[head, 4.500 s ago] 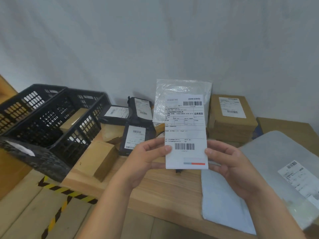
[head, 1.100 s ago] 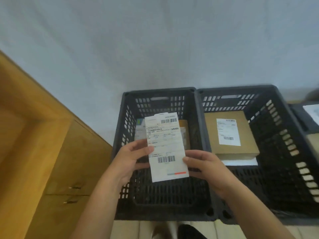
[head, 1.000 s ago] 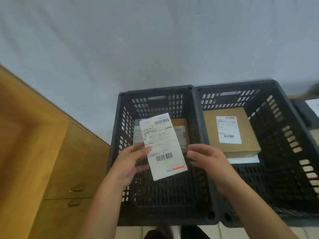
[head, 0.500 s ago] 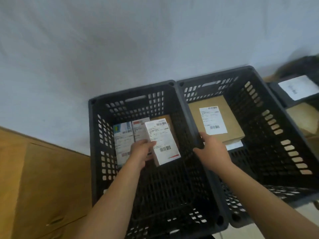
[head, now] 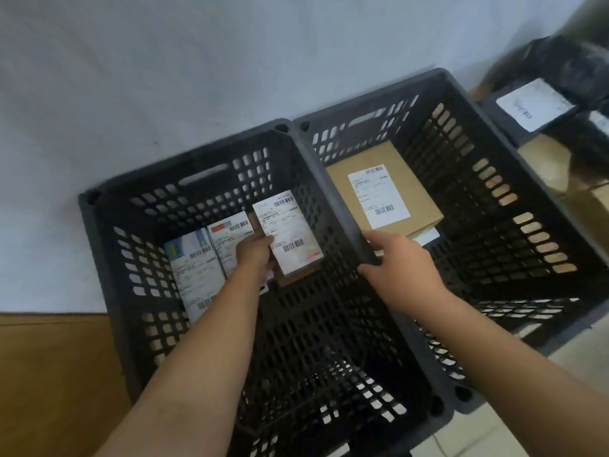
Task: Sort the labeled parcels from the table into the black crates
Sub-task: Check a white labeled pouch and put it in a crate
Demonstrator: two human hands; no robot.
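Two black crates stand side by side against the wall. My left hand (head: 253, 255) reaches deep into the left crate (head: 108, 258) and grips a small parcel (head: 290, 235) with a white barcode label, low over the crate's floor. Two other labeled parcels (head: 197, 268) lie beside it inside. My right hand (head: 400, 262) rests on the shared rim between the crates, fingers curled over the edge. The right crate (head: 514, 166) holds a brown cardboard parcel (head: 418, 199) with a white label, lying on something white.
At the far right, black and brown labeled parcels (head: 535, 103) lie on the table beside the right crate. A wooden cabinet (head: 56, 374) stands to the left of the crates. A pale wall rises behind them. Tiled floor shows at the bottom right.
I carried the parcel from the table over to the crates. My right hand let go of it and went to the rim. My left hand lowered the parcel into the left crate.
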